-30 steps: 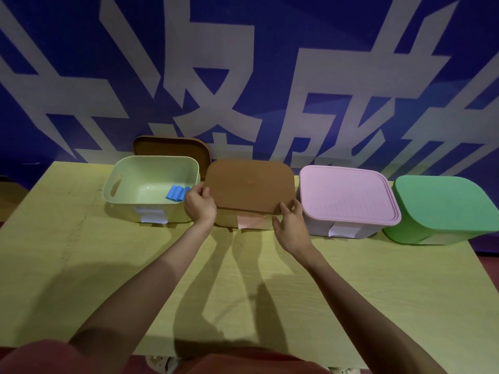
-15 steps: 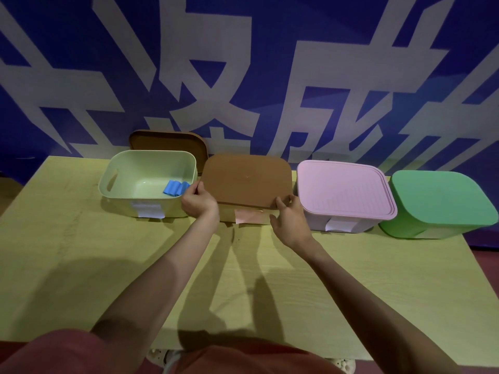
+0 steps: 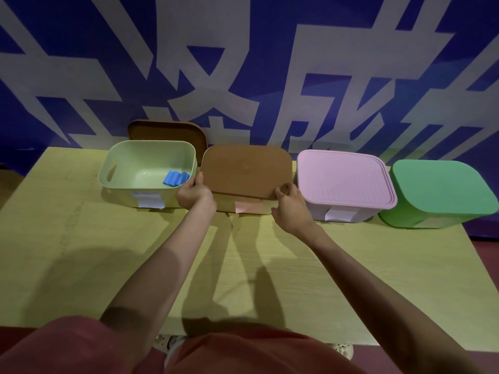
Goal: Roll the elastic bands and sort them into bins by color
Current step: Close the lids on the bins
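While hands [image 3: 243, 201] grip it, brown lid [image 3: 247, 171] lies widthwise.

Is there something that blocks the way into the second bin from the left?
Yes. A brown lid covers that bin; the left hand and right hand grip its near corners. The leftmost bin is open, blue rolls inside.

Over the last second the brown lid [image 3: 247, 171] has come up at its near edge: it lay flat on its bin [image 3: 243, 207], and now more of the bin's front wall and pink label shows beneath it. The left hand [image 3: 193, 194] and right hand [image 3: 290, 209], first at the lid's near corners, now grip those corners with thumbs on top.
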### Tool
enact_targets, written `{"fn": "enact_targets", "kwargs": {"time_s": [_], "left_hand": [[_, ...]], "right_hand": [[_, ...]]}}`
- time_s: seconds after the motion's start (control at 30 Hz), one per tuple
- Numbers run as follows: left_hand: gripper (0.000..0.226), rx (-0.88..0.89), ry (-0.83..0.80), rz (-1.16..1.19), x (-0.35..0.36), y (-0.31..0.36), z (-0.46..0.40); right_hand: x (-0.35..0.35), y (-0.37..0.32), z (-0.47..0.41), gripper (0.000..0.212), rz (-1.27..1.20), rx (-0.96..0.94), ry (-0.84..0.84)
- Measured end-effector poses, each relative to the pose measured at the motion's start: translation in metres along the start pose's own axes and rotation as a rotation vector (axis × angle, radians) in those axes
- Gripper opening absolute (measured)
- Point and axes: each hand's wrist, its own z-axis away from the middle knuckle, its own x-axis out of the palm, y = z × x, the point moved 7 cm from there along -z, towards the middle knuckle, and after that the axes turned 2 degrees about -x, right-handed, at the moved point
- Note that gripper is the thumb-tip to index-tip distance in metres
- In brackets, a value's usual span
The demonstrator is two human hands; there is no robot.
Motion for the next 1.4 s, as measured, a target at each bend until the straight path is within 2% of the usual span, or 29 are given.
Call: {"fn": "enact_targets", "kwargs": {"time_s": [0.17, 0.23, 0.4, 0.53, 0.63, 0.83, 1.07, 1.27, 1.4], "left_hand": [[0.019, 0.347, -0.082, -0.335, 0.004, 0.012, 0.0], [0.022, 0.436, -0.11, -0.455, 0.009, 0.015, 0.001], [0.026, 0.439, -0.118, -0.522, 0.013, 0.015, -0.005], [0.028, 0.45, -0.096, -0.554, 0.015, 0.012, -0.008], [0.029, 0.453, -0.101, -0.59, 0.018, 0.012, -0.014], [0.029, 0.431, -0.091, -0.643, 0.018, 0.009, -0.014], [0.026, 0.485, -0.059, -0.561, 0.017, 0.005, -0.01], [0.028, 0.533, -0.078, -0.603, 0.021, 0.012, -0.003], [0.029, 0.503, -0.077, -0.619, 0.024, 0.015, -0.007]], "right_hand": [[0.002, -0.003, -0.003, 0.043, 0.063, -0.045, -0.02], [0.004, -0.002, -0.005, 0.042, 0.069, -0.025, -0.018], [0.003, 0.0, -0.027, 0.036, -0.097, 0.08, 0.048], [0.004, 0.006, -0.052, 0.047, -0.289, 0.263, 0.097], [0.003, 0.01, -0.063, 0.053, -0.339, 0.387, 0.18], [0.01, 0.01, -0.067, 0.062, -0.227, 0.451, 0.259], [0.015, 0.014, -0.071, 0.059, -0.087, 0.422, 0.251], [0.015, 0.013, -0.074, 0.058, -0.015, 0.426, 0.269], [0.013, 0.011, -0.071, 0.056, -0.009, 0.448, 0.308]]}}
